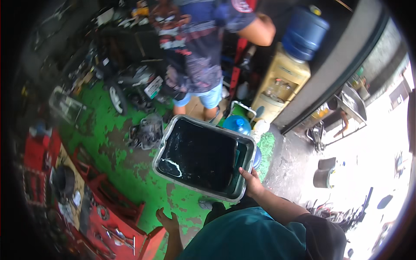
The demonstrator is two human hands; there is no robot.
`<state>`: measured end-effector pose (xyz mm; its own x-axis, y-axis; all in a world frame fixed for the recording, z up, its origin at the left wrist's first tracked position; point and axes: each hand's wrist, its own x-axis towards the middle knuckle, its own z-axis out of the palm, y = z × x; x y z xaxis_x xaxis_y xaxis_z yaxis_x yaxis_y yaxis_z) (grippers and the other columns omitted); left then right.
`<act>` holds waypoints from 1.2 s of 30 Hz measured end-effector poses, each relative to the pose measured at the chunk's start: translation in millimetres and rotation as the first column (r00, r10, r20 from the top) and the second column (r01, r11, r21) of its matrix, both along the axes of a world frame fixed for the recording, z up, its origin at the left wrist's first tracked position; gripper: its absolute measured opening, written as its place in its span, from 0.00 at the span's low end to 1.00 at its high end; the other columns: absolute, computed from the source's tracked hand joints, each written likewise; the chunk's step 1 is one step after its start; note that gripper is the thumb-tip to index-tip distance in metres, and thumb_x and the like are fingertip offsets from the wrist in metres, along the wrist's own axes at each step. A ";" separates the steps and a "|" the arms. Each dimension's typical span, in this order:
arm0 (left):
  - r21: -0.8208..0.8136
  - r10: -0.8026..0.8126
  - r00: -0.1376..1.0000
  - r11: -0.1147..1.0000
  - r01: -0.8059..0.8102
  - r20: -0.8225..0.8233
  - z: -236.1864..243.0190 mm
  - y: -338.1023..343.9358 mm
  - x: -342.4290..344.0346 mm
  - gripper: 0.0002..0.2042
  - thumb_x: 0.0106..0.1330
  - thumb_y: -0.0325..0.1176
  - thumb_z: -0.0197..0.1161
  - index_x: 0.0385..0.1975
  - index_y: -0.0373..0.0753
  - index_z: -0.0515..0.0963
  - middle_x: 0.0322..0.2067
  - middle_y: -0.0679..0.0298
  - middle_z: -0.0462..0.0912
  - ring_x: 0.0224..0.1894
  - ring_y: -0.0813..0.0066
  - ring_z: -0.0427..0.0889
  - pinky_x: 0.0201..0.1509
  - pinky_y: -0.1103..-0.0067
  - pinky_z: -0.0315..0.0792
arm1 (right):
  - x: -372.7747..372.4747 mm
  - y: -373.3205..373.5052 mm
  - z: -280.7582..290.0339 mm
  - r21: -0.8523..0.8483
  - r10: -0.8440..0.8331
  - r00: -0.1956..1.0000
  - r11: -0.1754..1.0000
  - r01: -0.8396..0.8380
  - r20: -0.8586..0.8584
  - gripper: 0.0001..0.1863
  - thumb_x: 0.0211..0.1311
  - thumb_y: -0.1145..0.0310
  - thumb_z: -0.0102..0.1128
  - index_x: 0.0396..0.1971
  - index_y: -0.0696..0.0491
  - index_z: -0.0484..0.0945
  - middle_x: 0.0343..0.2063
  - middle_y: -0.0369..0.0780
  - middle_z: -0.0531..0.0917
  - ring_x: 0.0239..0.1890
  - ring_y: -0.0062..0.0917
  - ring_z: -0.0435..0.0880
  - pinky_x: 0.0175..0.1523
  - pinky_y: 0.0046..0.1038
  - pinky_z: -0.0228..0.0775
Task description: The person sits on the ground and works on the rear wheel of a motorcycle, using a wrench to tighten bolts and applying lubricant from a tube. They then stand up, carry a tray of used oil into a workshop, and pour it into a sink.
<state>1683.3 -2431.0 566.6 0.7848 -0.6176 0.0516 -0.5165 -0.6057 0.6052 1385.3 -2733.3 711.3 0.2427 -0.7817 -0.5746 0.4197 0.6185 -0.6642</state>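
Note:
A grey rectangular plastic tub [194,190] is in front of me, holding what looks like dark liquid with a pale streak near its left corner. My right hand [253,183] grips the tub's near right rim, thumb over the edge and the other fingers mostly hidden below. Away from the tub, my left hand [168,220] is open with its fingers spread, holding nothing. It hangs between the tub and a red tool bench [108,229] at the lower left.
Beyond the tub stands a person [195,52] in a dark printed shirt. A water dispenser [277,86] carries a blue bottle [305,32], with another blue bottle [237,124] on the floor. Motorcycle parts [146,131] lie left of the tub; a metal cart [346,110] stands right.

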 end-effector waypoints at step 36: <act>-0.247 -0.961 0.274 0.277 0.929 -0.046 44.9 -621.4 -472.1 0.25 0.59 0.23 0.69 0.57 0.38 0.73 0.59 0.54 0.72 0.55 0.55 0.78 0.55 0.67 0.77 | -570.2 -66.7 -21.9 -0.338 -0.986 0.163 0.139 0.931 0.042 0.26 0.69 0.64 0.67 0.63 0.58 0.71 0.53 0.43 0.82 0.55 0.33 0.82 0.63 0.36 0.72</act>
<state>1211.2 -3052.5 611.5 -0.3458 -0.9236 0.1659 -0.5530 0.3434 0.7591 815.1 -2800.0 689.4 -0.8762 -0.4022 -0.2655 0.4264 -0.3903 -0.8160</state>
